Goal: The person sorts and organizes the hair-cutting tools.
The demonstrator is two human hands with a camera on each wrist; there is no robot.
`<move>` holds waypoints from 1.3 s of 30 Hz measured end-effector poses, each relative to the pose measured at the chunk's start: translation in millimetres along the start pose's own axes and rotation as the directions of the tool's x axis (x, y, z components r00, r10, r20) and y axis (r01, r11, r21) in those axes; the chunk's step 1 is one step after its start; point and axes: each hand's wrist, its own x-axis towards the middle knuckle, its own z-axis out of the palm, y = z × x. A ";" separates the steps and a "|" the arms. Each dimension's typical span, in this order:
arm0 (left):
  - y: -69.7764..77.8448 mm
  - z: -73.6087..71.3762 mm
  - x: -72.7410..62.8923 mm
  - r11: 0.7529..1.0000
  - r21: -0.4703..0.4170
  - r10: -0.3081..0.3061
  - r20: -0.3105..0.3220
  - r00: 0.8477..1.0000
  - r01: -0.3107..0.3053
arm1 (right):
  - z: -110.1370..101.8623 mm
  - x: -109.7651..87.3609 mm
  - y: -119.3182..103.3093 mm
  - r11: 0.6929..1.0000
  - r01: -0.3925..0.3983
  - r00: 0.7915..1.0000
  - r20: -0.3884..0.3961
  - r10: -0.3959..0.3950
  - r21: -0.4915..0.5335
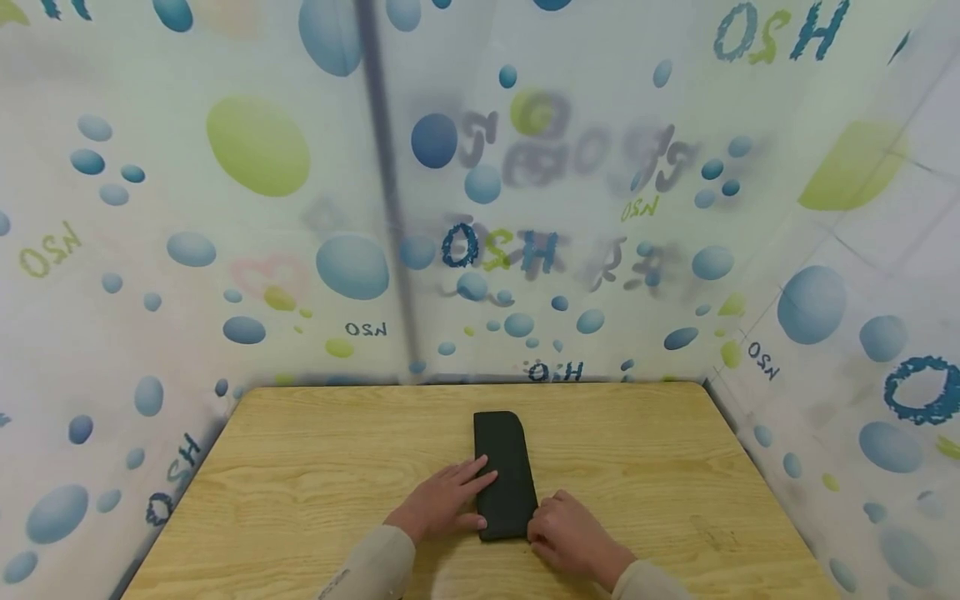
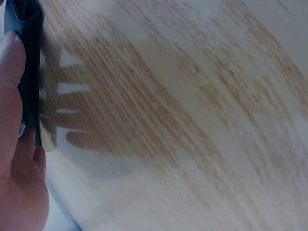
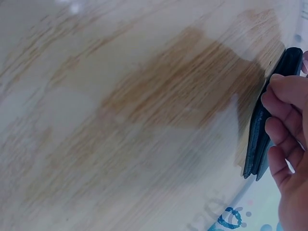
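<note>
A long, flat, black folded case (image 1: 504, 479) lies on the wooden table, with square corners on its left and a rounded far right corner. My left hand (image 1: 444, 500) rests at its left side, the extended fingers reaching over its top and the thumb at the near left corner. At the near right edge, my right hand (image 1: 566, 533) has its fingers curled and pinches the case. In the right wrist view, the case (image 3: 258, 125) shows layered edges, with thumb and forefinger at its rim. The left wrist view shows the left thumb (image 2: 12, 57) against the case's side.
The light wooden table (image 1: 322, 467) has rounded far corners. Behind it and on both sides hang pale curtains (image 1: 555, 333) printed with blue and green dots and letters. A grey vertical pole (image 1: 386, 167) shows through the back one.
</note>
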 end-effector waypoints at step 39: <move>4.2 -13.0 -0.1 0.999 -0.031 -0.015 0.049 0.999 0.016 | 4.5 8.4 -16.6 1.000 -0.008 1.000 -0.011 0.008 -0.008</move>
